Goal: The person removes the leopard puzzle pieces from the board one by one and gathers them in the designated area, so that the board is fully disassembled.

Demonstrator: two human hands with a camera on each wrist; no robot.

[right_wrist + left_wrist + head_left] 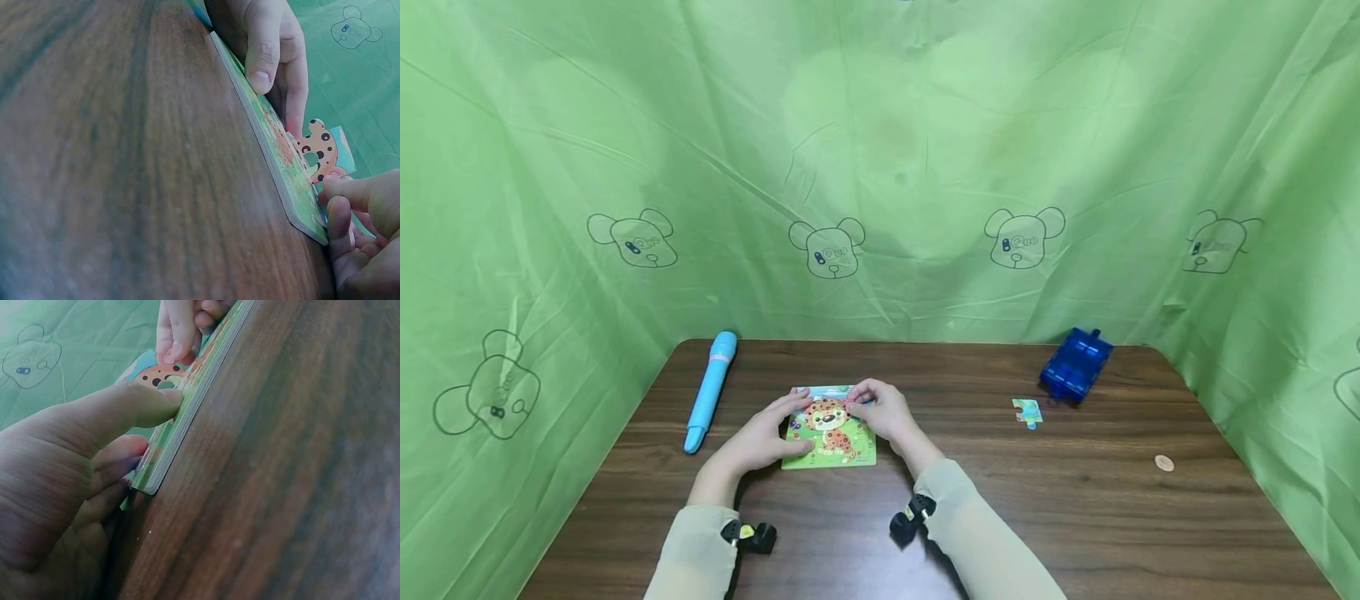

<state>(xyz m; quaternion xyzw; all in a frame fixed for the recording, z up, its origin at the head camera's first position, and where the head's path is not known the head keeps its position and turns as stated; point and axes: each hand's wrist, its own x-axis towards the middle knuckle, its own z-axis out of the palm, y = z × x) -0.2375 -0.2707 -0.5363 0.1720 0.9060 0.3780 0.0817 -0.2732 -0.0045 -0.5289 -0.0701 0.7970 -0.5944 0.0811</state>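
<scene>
A square jigsaw puzzle with a spotted leopard cub on grass lies on the table. In the right wrist view, a puzzle piece with part of the leopard's head and a patch of blue sky stands tilted up above the board. My right hand pinches this piece between thumb and fingers at its lower edge. On the puzzle's left side rests my left hand, thumb on the face near the front and outstretched fingers towards the back edge. The undersides of both hands' fingers are partly hidden.
A loose puzzle piece lies right of the puzzle. Further right are a clear blue plastic box near the back edge and a small round pale disc. To the left lies a blue toy microphone. Green curtains surround the table.
</scene>
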